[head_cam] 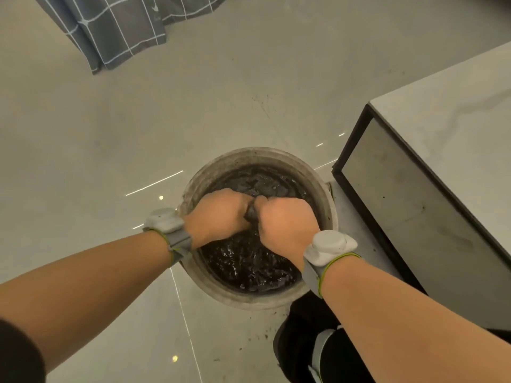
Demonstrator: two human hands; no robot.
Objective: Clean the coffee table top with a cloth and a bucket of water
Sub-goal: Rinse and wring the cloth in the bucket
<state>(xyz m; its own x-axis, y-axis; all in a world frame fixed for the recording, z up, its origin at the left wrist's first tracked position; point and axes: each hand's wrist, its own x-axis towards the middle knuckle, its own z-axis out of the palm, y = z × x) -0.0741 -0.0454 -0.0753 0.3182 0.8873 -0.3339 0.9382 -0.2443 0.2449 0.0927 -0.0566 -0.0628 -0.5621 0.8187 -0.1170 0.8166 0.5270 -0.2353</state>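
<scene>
Hands meet over the bucket [193, 186] in the head view, the only view given. The left hand [218, 214] and the right hand [284, 219] are both curled into fists, knuckles nearly touching, and between them a small dark wad shows, the cloth [251, 212], clamped by both hands at once. Most of the cloth is hidden inside the fists, so its size cannot be told.

The bucket stands on the pale tiled floor [110, 134], its grey rim grimy, and holds dark water [249, 266] with a rippled, glinting surface. The fists sit just above that water, inside the circle of the rim; whether the lower fingers touch the surface cannot be told.

Each wrist carries a grey band with a pale rounded unit on top, the left one [166, 222] and the right one [329, 246].

The coffee table [456, 139] stands just beside the bucket on the right, with a light marbled top, a dark frame and a grey side panel. Dark specks lie on the floor around the bucket. A black shoe [304, 341] with a pale stripe is planted near the bucket's lower edge. A grey checked fabric [116, 29] hangs into the upper left, well apart from the bucket.
</scene>
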